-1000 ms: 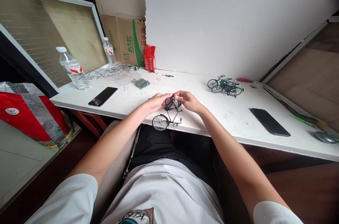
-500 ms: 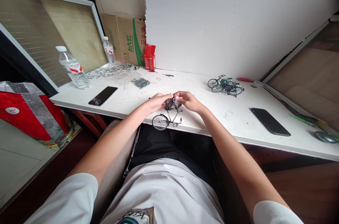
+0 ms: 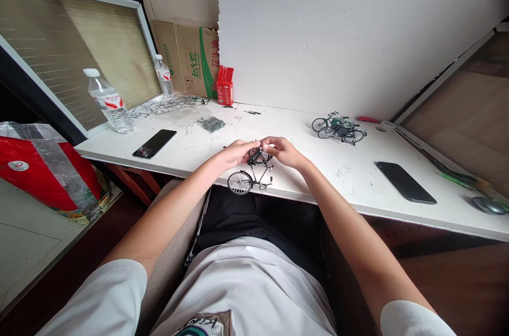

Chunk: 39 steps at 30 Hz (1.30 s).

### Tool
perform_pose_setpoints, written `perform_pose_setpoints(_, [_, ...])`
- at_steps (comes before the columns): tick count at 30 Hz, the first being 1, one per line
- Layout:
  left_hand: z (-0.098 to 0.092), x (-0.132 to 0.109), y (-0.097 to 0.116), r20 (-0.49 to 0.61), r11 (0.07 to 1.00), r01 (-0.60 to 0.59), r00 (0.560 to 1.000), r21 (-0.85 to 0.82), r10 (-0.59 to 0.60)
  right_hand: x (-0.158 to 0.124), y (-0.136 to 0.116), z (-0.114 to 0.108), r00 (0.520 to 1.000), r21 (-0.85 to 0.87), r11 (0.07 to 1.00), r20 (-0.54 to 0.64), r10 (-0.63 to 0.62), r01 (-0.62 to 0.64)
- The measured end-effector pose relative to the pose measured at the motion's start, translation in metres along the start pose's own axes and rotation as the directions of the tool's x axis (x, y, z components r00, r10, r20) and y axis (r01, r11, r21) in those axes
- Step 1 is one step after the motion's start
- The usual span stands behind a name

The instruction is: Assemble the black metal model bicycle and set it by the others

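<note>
While left hand [image 3: 234, 152] and right hand [image 3: 284, 150] grip the model bicycle [image 3: 257, 165], its wheel [image 3: 239, 183] hangs at the table edge [image 3: 338, 202].

Just one head-worn view here, looking forward and down over the person's own white shirt [image 3: 246, 283] to the counter [image 3: 358, 177]. It's a wide lens, so you get the foam board [image 3: 350, 34] behind and the floor [image 3: 32, 240] off to the left. The left hand [image 3: 234, 153] and right hand [image 3: 284, 151] sit dead centre, fairly near, on the model bicycle [image 3: 239, 182].
</note>
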<state>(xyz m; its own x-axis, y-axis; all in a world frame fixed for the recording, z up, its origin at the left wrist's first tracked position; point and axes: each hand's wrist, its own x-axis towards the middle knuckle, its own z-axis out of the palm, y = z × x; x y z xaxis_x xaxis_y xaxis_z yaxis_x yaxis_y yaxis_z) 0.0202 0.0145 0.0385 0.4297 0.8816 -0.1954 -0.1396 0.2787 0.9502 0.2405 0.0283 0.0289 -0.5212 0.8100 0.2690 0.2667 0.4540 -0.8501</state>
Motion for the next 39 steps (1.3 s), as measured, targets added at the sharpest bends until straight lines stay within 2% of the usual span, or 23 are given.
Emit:
perform_pose_setpoints(14, [-0.0048,0.0051,-0.0057,0.019,1.0,-0.011,1.0,0.02,0.01,0.0013,0.0017,0.0017,1.0,0.002,1.0,-0.014,-0.001,0.001])
perform_pose_setpoints(29, [-0.0015,0.0011,-0.0032,-0.005,0.999,0.007,1.0,0.04,-0.007,-0.0004,-0.0012,-0.0001,1.0,-0.01,1.0,0.013,0.013,-0.013])
perform_pose_setpoints(39, [-0.0015,0.0008,-0.0031,0.001,1.0,0.008,1.0,0.009,-0.008,-0.001,0.006,-0.0034,0.999,-0.017,1.0,0.032,0.019,-0.018])
